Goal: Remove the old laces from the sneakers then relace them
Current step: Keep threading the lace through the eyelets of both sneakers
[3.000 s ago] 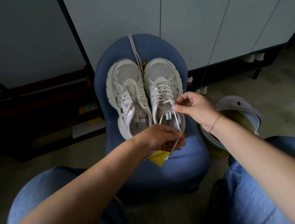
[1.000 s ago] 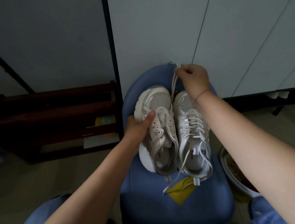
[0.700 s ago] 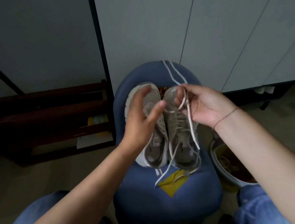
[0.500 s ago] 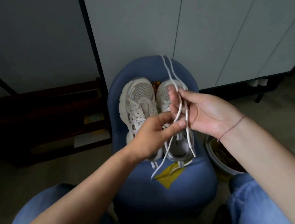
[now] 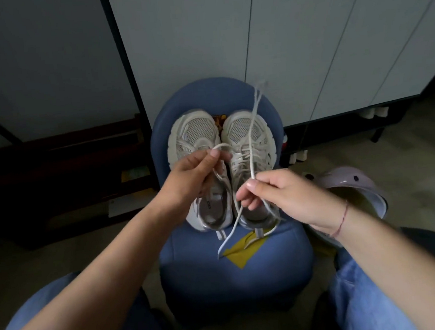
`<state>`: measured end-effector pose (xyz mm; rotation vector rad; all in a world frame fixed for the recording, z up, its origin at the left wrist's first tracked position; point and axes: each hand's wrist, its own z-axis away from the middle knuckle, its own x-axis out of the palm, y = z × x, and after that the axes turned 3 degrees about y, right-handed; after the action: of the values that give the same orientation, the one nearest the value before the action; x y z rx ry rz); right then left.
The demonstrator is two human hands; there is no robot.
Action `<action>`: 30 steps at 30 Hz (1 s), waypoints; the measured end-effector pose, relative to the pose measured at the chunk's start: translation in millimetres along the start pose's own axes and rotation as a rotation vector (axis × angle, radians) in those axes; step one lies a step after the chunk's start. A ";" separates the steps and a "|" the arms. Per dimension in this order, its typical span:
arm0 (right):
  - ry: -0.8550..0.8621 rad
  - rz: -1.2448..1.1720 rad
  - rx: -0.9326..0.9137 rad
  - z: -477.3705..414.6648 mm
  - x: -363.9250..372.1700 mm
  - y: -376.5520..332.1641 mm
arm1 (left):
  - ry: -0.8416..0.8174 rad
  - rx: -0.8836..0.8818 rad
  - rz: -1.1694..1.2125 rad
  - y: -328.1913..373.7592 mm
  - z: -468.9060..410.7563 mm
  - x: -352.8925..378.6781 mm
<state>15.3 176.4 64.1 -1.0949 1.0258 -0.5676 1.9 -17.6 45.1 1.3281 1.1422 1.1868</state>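
Observation:
Two white mesh sneakers stand side by side on a blue padded stool (image 5: 235, 267), toes pointing away from me. The left sneaker (image 5: 196, 140) has no lace in it; the right sneaker (image 5: 258, 140) is laced. A loose white lace (image 5: 252, 133) runs between my hands above the shoes. My left hand (image 5: 194, 177) pinches a loop of it over the left sneaker. My right hand (image 5: 278, 196) pinches the lace over the right sneaker's opening, and the far strands trail up over the stool's back. The laced sneaker's ends hang over a yellow patch (image 5: 244, 251).
Grey cabinet doors (image 5: 292, 41) rise right behind the stool. A dark wooden shelf (image 5: 69, 176) with papers stands at the left. A lilac lidded bin (image 5: 354, 193) sits on the floor at the right. My jeans-clad knees (image 5: 372, 296) flank the stool.
My right hand fetched the loose lace from the stool's back and drew it toward me. My left hand left the left sneaker and took hold of a loop. The hands have moved apart.

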 end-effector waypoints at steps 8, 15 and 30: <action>-0.172 -0.381 0.107 4.8 8.7 -16.4 | -0.255 0.024 -0.050 0.4 15.6 18.6; -0.009 -0.372 0.138 -0.5 -15.2 -0.1 | 0.020 -0.110 -0.312 -12.2 1.9 10.4; 0.190 -0.642 -0.075 -31.8 -29.2 -1.2 | 0.279 -0.135 -0.445 -12.5 -6.4 -4.1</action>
<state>-25.9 185.2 73.5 -1.4647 0.8488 -1.1719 -5.3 -20.2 32.6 0.7657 1.4392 1.1111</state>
